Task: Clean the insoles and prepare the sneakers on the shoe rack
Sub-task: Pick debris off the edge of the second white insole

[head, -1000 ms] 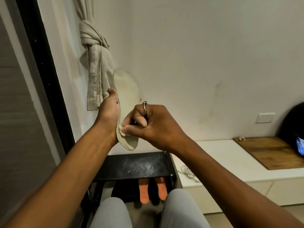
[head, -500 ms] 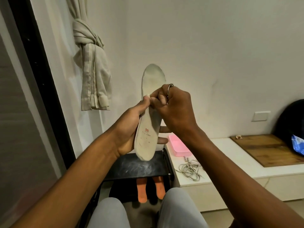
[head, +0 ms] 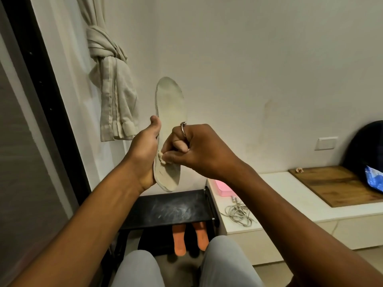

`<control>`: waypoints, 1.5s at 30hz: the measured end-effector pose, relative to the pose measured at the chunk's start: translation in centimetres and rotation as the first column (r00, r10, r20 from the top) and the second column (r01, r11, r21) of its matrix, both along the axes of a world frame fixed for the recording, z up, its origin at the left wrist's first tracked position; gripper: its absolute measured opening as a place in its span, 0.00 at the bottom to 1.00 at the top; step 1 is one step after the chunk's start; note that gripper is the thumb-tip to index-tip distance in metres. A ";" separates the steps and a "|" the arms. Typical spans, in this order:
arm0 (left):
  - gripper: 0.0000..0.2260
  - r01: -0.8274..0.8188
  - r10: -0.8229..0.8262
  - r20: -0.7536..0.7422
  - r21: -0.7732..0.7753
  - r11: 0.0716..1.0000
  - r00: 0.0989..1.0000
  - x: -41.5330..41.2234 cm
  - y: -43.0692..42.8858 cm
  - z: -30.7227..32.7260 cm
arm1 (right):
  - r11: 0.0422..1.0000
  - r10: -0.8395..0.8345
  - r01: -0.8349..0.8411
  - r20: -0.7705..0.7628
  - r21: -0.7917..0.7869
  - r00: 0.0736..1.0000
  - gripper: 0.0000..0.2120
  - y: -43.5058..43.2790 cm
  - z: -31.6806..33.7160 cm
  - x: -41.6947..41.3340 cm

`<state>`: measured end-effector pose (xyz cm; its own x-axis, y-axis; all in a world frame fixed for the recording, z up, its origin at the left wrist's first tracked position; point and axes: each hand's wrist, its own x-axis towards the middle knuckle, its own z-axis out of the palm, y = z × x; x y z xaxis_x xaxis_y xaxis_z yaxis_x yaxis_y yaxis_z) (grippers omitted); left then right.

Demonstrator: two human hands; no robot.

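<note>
Above the scuffed black shoe rack (head: 165,210) the insole (head: 170,104) looks matt and cloth-faced; right of the rack, a board (head: 335,183) of grained wood.

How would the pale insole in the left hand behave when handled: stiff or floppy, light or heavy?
Probably fairly stiff: the insole stands upright, unsupported, above the left hand. Likely light: it looks thin, and one hand holds it up.

Ring (head: 183,129) on right hand (head: 196,150); grey trousers (head: 136,270)

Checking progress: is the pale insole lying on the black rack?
No, the left hand holds the insole upright above the rack, right hand pinching a wad against it.
</note>
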<state>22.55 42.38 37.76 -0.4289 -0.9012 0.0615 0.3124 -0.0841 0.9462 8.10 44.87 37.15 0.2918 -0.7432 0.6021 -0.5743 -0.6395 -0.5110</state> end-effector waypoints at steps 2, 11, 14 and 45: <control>0.26 -0.022 0.022 0.051 -0.007 1.000 0.998 -0.2 0.2 0.0 | 0.996 -0.056 0.055 -0.005 -0.076 0.998 0.07 -0.5 -0.2 -0.3; 0.25 -0.039 0.113 0.294 -0.248 0.968 0.949 -1.4 1.6 -0.3 | 0.822 -0.420 0.364 -0.034 -0.439 0.907 0.06 -2.7 -0.1 -3.9; 0.25 -0.050 0.121 0.297 -0.236 0.970 0.947 -1.4 1.5 -0.4 | 0.873 -0.378 0.331 -0.067 -0.359 0.923 0.14 -2.5 0.2 -3.7; 0.21 -0.136 0.136 0.017 0.033 0.990 0.991 -0.8 -0.4 -0.7 | 0.991 -0.104 0.113 -0.119 0.070 0.987 0.20 -0.3 0.0 -0.6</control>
